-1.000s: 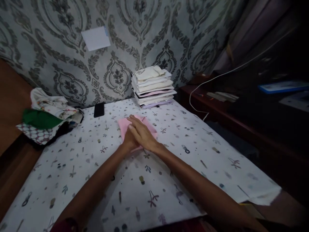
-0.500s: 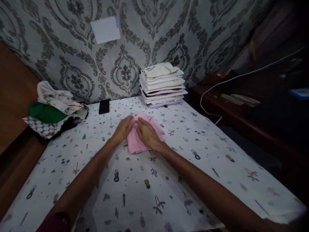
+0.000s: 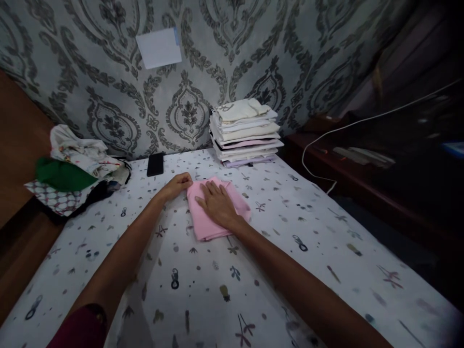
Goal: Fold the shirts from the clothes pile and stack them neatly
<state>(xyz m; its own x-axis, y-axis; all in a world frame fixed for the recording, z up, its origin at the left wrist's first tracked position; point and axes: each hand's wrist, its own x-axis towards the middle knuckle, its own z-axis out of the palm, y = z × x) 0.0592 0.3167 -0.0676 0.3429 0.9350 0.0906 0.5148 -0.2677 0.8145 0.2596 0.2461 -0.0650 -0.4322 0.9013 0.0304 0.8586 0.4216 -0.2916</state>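
A folded pink cloth (image 3: pixel 205 223) lies on the patterned white sheet (image 3: pixel 203 299) in front of me. My right hand (image 3: pixel 216 204) rests flat on top of it, fingers spread. At the cloth's far left corner, my left hand (image 3: pixel 178 184) has its fingers closed on the pink edge. The fabric under my right palm is hidden.
Behind the cloth stands a tall stack of folded clothes (image 3: pixel 246 133) by the patterned wall. A black phone (image 3: pixel 155 164) lies left of it. Loose clothes (image 3: pixel 72 174) are heaped at the far left. A white cable (image 3: pixel 308 145) hangs over dark furniture (image 3: pixel 348 169) at right.
My left hand has moved left to the cloth's corner and closed there. My right hand has spread flat on the cloth, which now looks wider and smoother. The view has shifted slightly.
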